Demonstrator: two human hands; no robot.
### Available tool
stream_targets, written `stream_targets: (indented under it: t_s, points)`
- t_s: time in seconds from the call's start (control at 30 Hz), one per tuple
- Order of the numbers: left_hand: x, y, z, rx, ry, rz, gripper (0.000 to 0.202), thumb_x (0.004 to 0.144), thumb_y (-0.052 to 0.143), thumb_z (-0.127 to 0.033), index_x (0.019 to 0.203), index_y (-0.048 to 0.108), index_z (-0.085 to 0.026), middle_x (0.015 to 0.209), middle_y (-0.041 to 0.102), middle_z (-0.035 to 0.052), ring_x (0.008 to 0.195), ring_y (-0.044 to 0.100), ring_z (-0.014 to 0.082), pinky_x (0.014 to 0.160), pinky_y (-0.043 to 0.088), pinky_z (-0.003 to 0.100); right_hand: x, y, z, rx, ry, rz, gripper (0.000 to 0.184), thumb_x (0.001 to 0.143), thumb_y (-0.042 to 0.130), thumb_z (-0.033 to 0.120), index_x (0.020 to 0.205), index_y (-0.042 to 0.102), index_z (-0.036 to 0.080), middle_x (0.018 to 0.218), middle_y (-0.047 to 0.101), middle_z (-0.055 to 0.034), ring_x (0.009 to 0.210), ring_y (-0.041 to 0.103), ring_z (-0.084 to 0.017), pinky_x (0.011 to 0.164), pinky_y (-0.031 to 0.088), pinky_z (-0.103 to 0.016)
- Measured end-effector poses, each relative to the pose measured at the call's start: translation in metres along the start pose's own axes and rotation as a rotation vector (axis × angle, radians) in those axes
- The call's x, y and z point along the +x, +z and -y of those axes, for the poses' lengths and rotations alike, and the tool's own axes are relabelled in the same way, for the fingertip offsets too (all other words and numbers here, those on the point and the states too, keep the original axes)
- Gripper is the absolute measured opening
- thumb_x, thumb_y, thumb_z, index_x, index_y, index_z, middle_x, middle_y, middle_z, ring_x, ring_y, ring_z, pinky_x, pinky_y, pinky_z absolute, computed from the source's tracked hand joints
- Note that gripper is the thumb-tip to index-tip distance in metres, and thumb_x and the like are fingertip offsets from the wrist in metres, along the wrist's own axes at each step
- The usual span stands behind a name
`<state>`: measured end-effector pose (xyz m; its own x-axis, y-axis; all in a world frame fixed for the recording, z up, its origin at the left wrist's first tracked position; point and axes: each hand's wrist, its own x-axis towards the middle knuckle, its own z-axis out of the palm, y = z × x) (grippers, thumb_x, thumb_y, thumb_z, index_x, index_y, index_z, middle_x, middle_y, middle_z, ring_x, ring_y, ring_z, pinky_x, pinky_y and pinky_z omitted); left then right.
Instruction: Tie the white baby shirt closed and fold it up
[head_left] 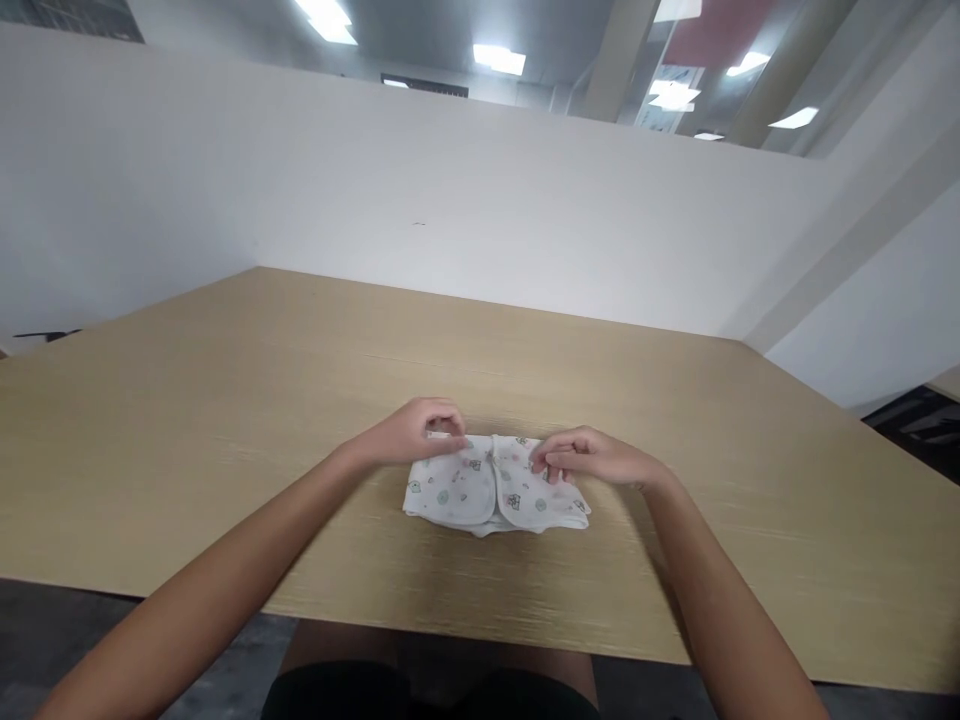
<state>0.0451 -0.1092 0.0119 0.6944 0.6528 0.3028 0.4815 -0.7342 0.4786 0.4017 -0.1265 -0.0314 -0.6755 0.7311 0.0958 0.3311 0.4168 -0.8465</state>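
Note:
A white baby shirt (459, 490) with small printed figures lies folded into a flat, wide bundle on the table, its front opening running down the middle. At its upper left edge is my left hand (421, 430), fingers curled and the thumb lying along the cloth, the tips closing on the edge. My right hand (589, 455) rests over the upper right part of the shirt. Its fingers are loosely bent and slightly apart, with no cloth visible between them. Some fingertips of both hands are partly hidden.
The wooden table (262, 400) stretches out on all sides of the shirt, its front edge close to my lap. A white partition wall (450, 210) rises behind the table. Dark objects (919, 425) show beyond the right edge.

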Motion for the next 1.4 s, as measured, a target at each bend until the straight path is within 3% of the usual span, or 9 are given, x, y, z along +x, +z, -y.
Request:
stream_targets:
  t_s: [0.13, 0.33, 0.6, 0.9, 1.03, 1.13, 1.23, 1.3, 1.4]
  points:
    - [0.002, 0.016, 0.014, 0.367, 0.036, -0.044, 0.055, 0.083, 0.075, -0.067, 0.118, 0.071, -0.024, 0.122, 0.066, 0.0098, 0.115, 0.058, 0.0290, 0.101, 0.039, 0.040, 0.011, 0.009, -0.008, -0.021, 0.002, -0.150, 0.043, 0.099, 0.065, 0.055, 0.117, 0.076, 0.018, 0.103, 0.074, -0.0089, 0.074, 0.063, -0.015, 0.064, 0.047, -0.029]
    - [0.002, 0.022, 0.018, 0.444, -0.031, 0.008, 0.058, 0.085, 0.070, -0.073, 0.113, 0.068, -0.022, 0.122, 0.065, 0.0094, 0.114, 0.057, 0.0288, 0.099, 0.038, 0.040, 0.018, 0.008, -0.027, -0.275, -0.019, -0.537, 0.037, 0.091, 0.074, 0.052, 0.108, 0.078, 0.020, 0.104, 0.072, -0.0061, 0.082, 0.060, -0.017, 0.072, 0.046, -0.032]
    - [0.003, 0.023, 0.007, 0.443, -0.114, 0.068, 0.057, 0.089, 0.063, -0.074, 0.114, 0.069, -0.023, 0.123, 0.066, 0.0082, 0.120, 0.057, 0.0294, 0.100, 0.039, 0.044, 0.018, 0.005, -0.028, -0.328, -0.001, -0.333, 0.018, 0.090, 0.067, 0.035, 0.095, 0.073, 0.019, 0.097, 0.070, -0.0022, 0.082, 0.059, -0.016, 0.072, 0.044, -0.030]
    - [0.003, 0.023, 0.004, 0.529, -0.129, -0.026, 0.018, 0.094, 0.061, -0.035, 0.102, 0.071, -0.022, 0.113, 0.072, 0.0025, 0.112, 0.064, 0.0255, 0.097, 0.038, 0.046, 0.020, 0.018, -0.013, -0.426, -0.064, -0.506, 0.007, 0.085, 0.063, 0.023, 0.089, 0.066, 0.017, 0.091, 0.068, -0.0013, 0.079, 0.058, -0.016, 0.070, 0.041, -0.029]
    - [0.005, 0.025, 0.007, 0.537, -0.033, -0.208, 0.014, 0.094, 0.059, -0.024, 0.098, 0.072, -0.020, 0.105, 0.072, 0.0029, 0.100, 0.065, 0.0222, 0.087, 0.042, 0.039, 0.019, 0.021, -0.007, -0.450, -0.115, -0.691, 0.009, 0.090, 0.064, 0.027, 0.091, 0.065, 0.019, 0.089, 0.068, -0.0008, 0.075, 0.056, -0.016, 0.068, 0.041, -0.029]
    - [0.005, 0.026, 0.003, 0.528, 0.095, -0.495, 0.015, 0.099, 0.059, -0.024, 0.099, 0.073, -0.019, 0.096, 0.070, 0.0042, 0.091, 0.063, 0.0198, 0.080, 0.043, 0.035, 0.020, 0.022, -0.005, -0.424, -0.212, -0.903, 0.012, 0.092, 0.066, 0.030, 0.092, 0.064, 0.019, 0.088, 0.068, -0.0021, 0.073, 0.056, -0.016, 0.067, 0.043, -0.029]
    - [0.002, 0.023, -0.001, 0.553, 0.346, -0.757, 0.015, 0.100, 0.059, -0.018, 0.103, 0.073, -0.019, 0.091, 0.067, 0.0042, 0.085, 0.057, 0.0180, 0.078, 0.042, 0.033, 0.021, 0.021, -0.003, -0.367, -0.403, -1.096, 0.009, 0.092, 0.066, 0.027, 0.091, 0.062, 0.019, 0.101, 0.069, -0.0063, 0.089, 0.062, -0.019, 0.066, 0.047, -0.028]
    - [0.002, 0.018, -0.001, 0.624, 0.486, -0.767, 0.017, 0.099, 0.058, -0.013, 0.101, 0.073, -0.020, 0.092, 0.067, 0.0048, 0.086, 0.055, 0.0181, 0.080, 0.040, 0.035, 0.019, 0.019, -0.002, -0.375, -0.505, -1.103, 0.005, 0.091, 0.065, 0.021, 0.090, 0.061, 0.019, 0.110, 0.068, -0.0079, 0.098, 0.063, -0.020, 0.066, 0.047, -0.026]
    - [0.002, 0.012, 0.007, 0.706, 0.482, -0.526, 0.017, 0.095, 0.058, -0.011, 0.095, 0.071, -0.020, 0.101, 0.070, 0.0055, 0.098, 0.057, 0.0205, 0.084, 0.035, 0.037, 0.012, 0.013, -0.005, -0.491, -0.448, -0.852, 0.002, 0.089, 0.065, 0.017, 0.088, 0.063, 0.018, 0.098, 0.067, -0.0047, 0.082, 0.058, -0.016, 0.065, 0.041, -0.027]
